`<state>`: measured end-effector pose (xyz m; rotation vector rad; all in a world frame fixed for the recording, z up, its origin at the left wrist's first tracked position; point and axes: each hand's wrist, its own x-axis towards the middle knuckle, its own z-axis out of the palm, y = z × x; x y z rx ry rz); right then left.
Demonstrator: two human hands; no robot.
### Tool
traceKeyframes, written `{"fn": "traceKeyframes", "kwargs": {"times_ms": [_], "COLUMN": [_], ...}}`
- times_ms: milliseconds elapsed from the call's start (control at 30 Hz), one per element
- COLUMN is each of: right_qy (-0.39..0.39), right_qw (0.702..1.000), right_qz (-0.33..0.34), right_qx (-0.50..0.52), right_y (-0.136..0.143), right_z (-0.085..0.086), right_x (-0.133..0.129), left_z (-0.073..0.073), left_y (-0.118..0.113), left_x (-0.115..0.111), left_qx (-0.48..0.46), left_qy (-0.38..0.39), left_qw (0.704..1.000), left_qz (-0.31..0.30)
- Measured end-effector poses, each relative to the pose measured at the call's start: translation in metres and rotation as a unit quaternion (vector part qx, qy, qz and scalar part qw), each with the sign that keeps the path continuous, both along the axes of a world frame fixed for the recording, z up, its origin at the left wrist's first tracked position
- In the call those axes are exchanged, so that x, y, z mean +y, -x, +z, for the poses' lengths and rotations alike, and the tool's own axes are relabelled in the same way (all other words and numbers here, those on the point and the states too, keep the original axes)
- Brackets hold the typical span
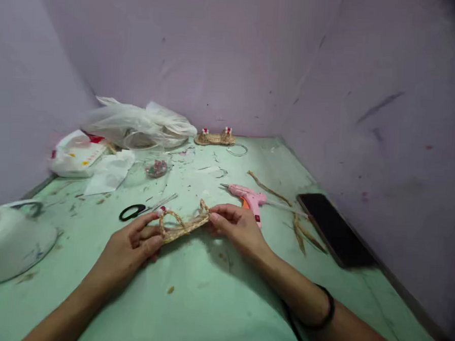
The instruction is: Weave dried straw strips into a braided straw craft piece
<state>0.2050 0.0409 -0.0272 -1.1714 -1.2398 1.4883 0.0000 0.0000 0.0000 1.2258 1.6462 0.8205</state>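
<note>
Between my two hands is a small woven straw piece (186, 228), shaped like a miniature slipper sole with braided loops standing on it. A red and white decoration shows by the left loop. My left hand (132, 247) pinches its left end, while my right hand (238, 227) grips the right end between thumb and fingers. The piece is held tilted just above the green table (189, 316). Just behind my right hand lies a pink glue gun (249, 196) with a clear glue stick. Black-handled scissors (134, 212) rest beyond my left hand.
A similar straw piece (215, 139) with red and white decorations lies by the back wall. Plastic bags (138, 122), a clear container of beads (157, 168) and a white paper (111, 172) are back left. Dried straw strands (302, 230) and a black phone (334, 229) lie right; a white bowl-like object (13, 243) left.
</note>
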Motion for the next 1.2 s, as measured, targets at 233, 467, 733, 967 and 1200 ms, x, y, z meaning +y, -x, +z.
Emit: {"fn": "traceKeyframes", "kwargs": {"times_ms": [233,467,733,967,1200], "right_qy": [-0.064,-0.316,-0.451,-0.482,-0.487], "right_qw": [0.998,0.929,0.856,0.849,0.845], "right_qz": [0.004,-0.058,-0.087,-0.076,-0.074], "right_qx": [-0.015,-0.185,-0.238,-0.204,-0.209], "right_y": [-0.002,-0.006,-0.005,-0.003,-0.003], "right_z": [-0.004,0.007,0.008,0.009,0.006], "right_x": [-0.003,-0.013,-0.015,-0.014,-0.014], "left_z": [-0.009,-0.013,0.01,0.027,0.036], "left_y": [0.011,0.024,-0.014,-0.043,-0.046], "left_x": [0.002,0.002,-0.002,0.017,0.02], "left_qx": [0.007,0.077,0.251,0.267,0.391], "left_qy": [-0.018,-0.1,-0.489,-0.476,-0.451], "left_qw": [0.999,0.992,0.833,0.809,0.751], "left_qz": [-0.035,-0.01,-0.068,-0.22,-0.283]}}
